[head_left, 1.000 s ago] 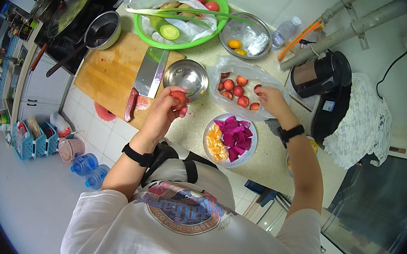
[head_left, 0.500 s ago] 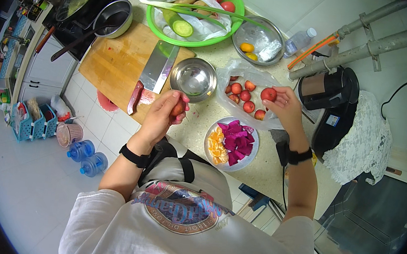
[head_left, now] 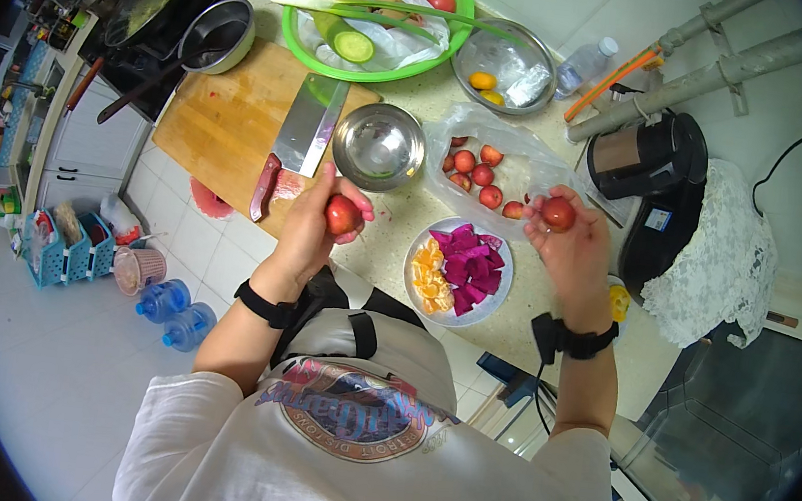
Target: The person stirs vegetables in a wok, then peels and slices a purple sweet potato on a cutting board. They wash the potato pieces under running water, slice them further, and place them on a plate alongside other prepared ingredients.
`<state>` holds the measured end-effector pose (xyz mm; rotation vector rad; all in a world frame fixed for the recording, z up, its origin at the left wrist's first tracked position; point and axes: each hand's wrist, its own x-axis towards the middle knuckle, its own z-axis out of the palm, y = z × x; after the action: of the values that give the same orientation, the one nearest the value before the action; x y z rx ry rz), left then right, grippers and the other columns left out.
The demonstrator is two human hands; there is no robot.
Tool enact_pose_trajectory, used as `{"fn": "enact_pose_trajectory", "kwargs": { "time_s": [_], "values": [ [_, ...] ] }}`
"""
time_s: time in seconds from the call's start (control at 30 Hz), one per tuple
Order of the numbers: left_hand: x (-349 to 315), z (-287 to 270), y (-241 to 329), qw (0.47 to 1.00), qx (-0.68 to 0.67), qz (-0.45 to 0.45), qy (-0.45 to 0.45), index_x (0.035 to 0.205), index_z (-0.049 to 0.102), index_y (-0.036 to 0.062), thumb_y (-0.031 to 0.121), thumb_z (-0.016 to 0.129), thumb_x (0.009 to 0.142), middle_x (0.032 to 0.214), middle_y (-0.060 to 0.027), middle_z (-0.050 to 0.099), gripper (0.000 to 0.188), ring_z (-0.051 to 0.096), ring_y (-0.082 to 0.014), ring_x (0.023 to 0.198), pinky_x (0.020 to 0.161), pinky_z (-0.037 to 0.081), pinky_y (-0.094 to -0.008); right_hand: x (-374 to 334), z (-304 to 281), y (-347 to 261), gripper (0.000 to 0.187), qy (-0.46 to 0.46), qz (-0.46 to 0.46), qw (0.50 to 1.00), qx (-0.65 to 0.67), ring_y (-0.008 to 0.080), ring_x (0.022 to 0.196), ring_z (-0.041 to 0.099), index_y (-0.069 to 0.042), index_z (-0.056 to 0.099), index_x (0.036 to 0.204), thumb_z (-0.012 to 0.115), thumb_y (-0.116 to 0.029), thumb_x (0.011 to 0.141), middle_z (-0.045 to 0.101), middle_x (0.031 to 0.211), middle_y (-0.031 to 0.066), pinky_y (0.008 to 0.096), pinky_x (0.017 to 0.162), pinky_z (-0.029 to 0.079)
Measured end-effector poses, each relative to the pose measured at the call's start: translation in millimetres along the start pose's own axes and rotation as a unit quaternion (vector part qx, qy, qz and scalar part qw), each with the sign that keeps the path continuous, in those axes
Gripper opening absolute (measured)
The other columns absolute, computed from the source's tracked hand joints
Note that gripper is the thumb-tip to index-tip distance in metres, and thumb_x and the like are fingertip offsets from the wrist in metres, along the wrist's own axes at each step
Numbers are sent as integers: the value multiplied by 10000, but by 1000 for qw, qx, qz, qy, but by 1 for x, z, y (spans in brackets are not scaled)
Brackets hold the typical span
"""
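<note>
My left hand (head_left: 318, 218) is closed round a round red fruit (head_left: 343, 215), like a plum or small apple, near the front edge of the counter. Another red fruit (head_left: 557, 214) rests in my right hand (head_left: 574, 252), its fingers curled about it. Beyond the right hand lies a clear plastic bag (head_left: 528, 156) with several more red fruits (head_left: 482, 175) inside. Between my hands sits a plate (head_left: 506, 292) of orange segments (head_left: 431, 280) and magenta dragon fruit pieces (head_left: 471, 268). An empty steel bowl (head_left: 379, 147) stands ahead of my left hand.
On the wooden cutting board (head_left: 208, 125) lies a cleaver (head_left: 300, 140). Farther back are a green basket (head_left: 377, 74) of vegetables, a steel bowl (head_left: 501, 64) with yellow fruits, and a bottle (head_left: 585, 67). A black appliance (head_left: 648, 170) stands right; a pan (head_left: 157, 0) sits far left.
My right hand has drawn back from the bag toward me, carrying its red fruit. My left hand has turned, showing more of the fruit it holds.
</note>
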<state>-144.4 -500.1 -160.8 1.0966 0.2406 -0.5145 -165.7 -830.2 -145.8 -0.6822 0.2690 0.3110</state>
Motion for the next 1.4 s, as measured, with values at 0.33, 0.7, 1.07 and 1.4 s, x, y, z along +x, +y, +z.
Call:
{"fn": "enact_pose_trajectory", "kwargs": {
  "time_s": [0.33,0.7,1.07,1.4],
  "values": [
    [0,3,-20,974,206,87,-32,1218,589,47,76,466,932,1084,-61,614,313,522,-79,581,512,413,-196,23,-56,18,231,9,-165,688,-707,251,891,626,-40,648,1011,548,-138,828,638,1074,112,357,739,511],
    [78,45,-72,742,621,201,-151,1272,565,191,162,549,815,1319,-95,537,458,632,-318,973,814,528,-415,34,-71,26,194,141,23,381,-913,347,700,649,-135,702,901,635,-289,803,658,719,143,445,626,520],
    [88,52,-79,726,663,146,-110,1161,633,162,175,565,818,1255,-90,572,349,642,-311,949,794,533,-407,58,-93,34,287,93,-49,348,-932,288,753,638,-184,681,949,763,-275,690,494,1046,85,404,623,526],
    [52,39,-30,864,417,269,-83,1169,638,71,-46,464,805,1234,-124,561,420,613,-200,931,775,488,-280,35,-70,19,313,192,-311,667,-649,117,618,536,-108,639,1087,679,-132,778,532,1008,43,266,512,446]
  ]
}}
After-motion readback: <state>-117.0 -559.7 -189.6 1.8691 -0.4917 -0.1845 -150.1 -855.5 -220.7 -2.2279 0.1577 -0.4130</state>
